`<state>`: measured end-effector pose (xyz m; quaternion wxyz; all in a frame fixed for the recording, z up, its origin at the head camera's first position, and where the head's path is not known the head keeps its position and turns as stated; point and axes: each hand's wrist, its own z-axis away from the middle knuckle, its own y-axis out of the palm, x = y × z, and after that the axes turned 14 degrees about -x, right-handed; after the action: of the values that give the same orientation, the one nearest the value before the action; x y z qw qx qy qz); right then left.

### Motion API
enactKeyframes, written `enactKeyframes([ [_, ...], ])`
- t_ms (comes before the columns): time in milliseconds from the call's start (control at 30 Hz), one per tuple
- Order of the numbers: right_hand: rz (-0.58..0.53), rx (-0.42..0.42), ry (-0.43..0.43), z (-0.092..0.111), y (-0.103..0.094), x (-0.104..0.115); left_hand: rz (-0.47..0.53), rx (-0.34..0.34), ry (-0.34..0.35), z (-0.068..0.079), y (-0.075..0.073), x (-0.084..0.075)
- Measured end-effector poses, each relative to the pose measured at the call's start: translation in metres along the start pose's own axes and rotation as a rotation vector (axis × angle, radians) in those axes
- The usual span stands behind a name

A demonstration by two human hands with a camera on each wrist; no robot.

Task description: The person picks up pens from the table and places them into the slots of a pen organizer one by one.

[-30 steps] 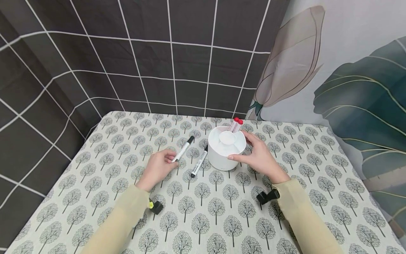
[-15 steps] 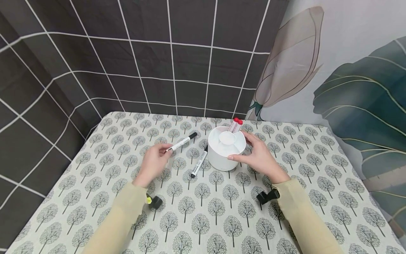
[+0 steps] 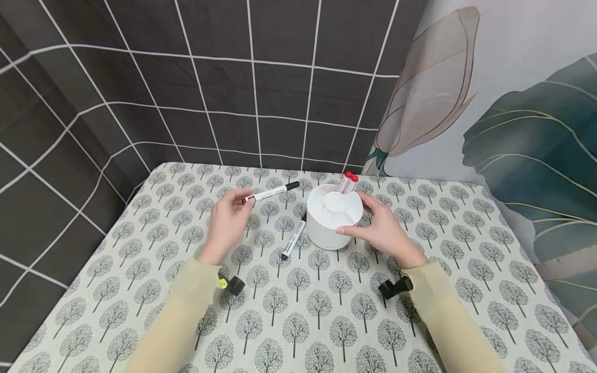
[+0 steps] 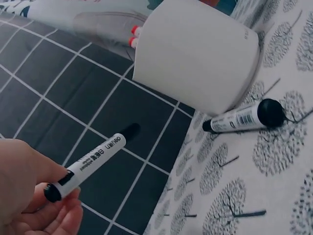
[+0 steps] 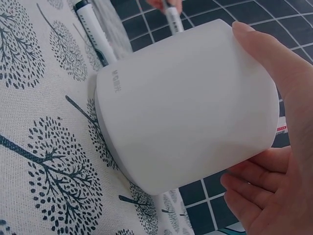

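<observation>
Left hand point(image 3: 227, 220) pinches the held marker point(image 3: 270, 194) near its lower end, thumb against fingers; some fingers hidden behind it, hand cropped in the left wrist view. Marker is off the cloth point(image 3: 186, 321), tilted up, between the hand and the holder; white barrel, black at both ends, dark print, far cap blurry on the dark backdrop point(image 4: 112, 181).

Next, loose marker point(image 3: 295, 239): white, black-ended, lying on the cloth just beside the holder; can't tell if its far end touches.

White holder point(image 3: 326, 235): round, upright on the cloth, divided top with a round centre section; side print too small to read, compartment bottoms not visible. Two red-ended pens point(image 3: 347, 184) stick up at its back right, lower parts hidden.

Right hand point(image 3: 380, 228) grips the holder, thumb at front rim, fingers round the far side, partly hidden in the head view.
</observation>
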<state>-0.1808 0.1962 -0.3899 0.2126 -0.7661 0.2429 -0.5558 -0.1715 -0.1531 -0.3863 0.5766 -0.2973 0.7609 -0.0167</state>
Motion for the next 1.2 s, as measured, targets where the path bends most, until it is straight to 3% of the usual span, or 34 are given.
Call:
enactKeyframes([
  [233,-0.012,-0.006,-0.02,-0.002,0.001,-0.003,0.115,-0.084,0.047,-0.005,0.007,-0.018],
  [400,-0.02,-0.006,-0.017,-0.002,0.001,-0.004,0.27,-0.162,0.098,-0.012,0.012,-0.033],
  [533,-0.028,-0.005,-0.008,-0.002,0.001,-0.004,0.405,-0.187,0.137,-0.017,0.018,-0.047],
  [833,-0.06,-0.019,-0.026,-0.002,0.002,-0.006,0.539,-0.19,0.184,-0.023,0.031,-0.076],
  [1200,-0.1,0.004,0.013,0.0,0.001,-0.005,0.544,-0.121,0.176,-0.027,0.056,-0.09],
])
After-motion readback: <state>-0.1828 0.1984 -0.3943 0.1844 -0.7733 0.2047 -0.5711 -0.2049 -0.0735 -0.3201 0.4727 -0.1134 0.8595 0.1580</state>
